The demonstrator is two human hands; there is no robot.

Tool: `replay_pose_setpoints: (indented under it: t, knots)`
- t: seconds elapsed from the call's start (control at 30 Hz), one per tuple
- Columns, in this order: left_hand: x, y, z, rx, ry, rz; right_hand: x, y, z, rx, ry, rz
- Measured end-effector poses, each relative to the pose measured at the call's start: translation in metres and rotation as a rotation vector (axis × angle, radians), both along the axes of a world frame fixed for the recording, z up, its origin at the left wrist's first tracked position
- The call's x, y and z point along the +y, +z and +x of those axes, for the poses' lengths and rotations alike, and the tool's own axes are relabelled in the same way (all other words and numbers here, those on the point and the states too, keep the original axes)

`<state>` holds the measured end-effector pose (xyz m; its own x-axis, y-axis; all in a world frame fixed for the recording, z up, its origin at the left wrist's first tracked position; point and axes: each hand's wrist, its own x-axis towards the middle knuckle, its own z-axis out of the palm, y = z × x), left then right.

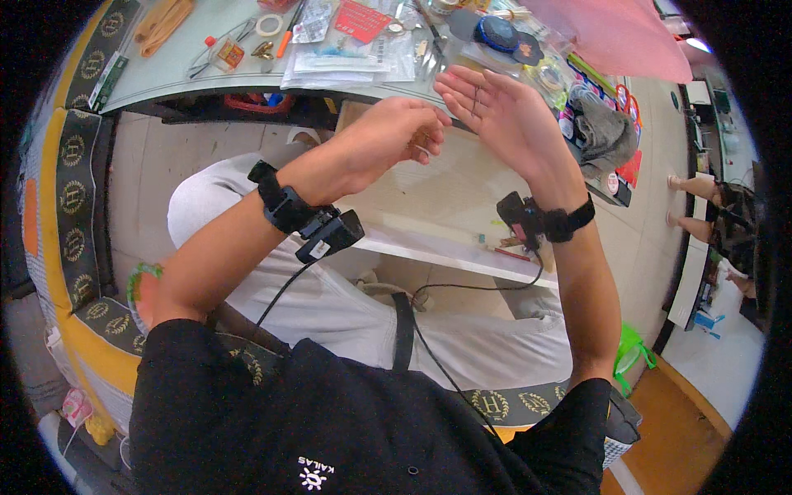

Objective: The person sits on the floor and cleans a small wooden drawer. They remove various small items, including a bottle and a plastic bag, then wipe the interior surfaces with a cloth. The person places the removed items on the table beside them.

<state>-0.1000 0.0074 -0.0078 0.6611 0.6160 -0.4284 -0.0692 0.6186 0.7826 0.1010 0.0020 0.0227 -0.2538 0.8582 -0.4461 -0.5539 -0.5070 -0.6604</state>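
Observation:
My left hand (396,133) is half curled above an open, light-coloured drawer (433,185). Small brownish pieces (419,139) show within its fingers, with a pale bit by the fingertips; what they are is unclear. Beside it, apart, my right hand (507,117) is turned palm up with its fingers nearly straight. Across those fingers lies a thin, dark, wire-like piece (476,100). Each wrist bears a strapped-on black device with a cable. A reddish stick (515,254) and small scraps lie along the drawer's near side.
On the glass-topped table (185,86) are clear plastic bags (346,62), a red card (362,21), a tape roll (269,25), a small red-capped bottle (227,54) and a blue round case (497,33). A grey cloth (603,133) hangs at the right. Another person's legs (696,189) appear far right.

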Motion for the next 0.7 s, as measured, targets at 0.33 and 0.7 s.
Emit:
replay_pose_setpoints:
  t: [0.33, 0.7]
  knots:
    - [-0.005, -0.007, -0.026, -0.051, 0.172, -0.123, 0.045, -0.025, -0.015, -0.456, 0.305, 0.186]
    - [-0.002, -0.008, -0.026, 0.167, 0.314, 0.545, 0.038, -0.010, -0.026, -0.361, 0.444, 0.214]
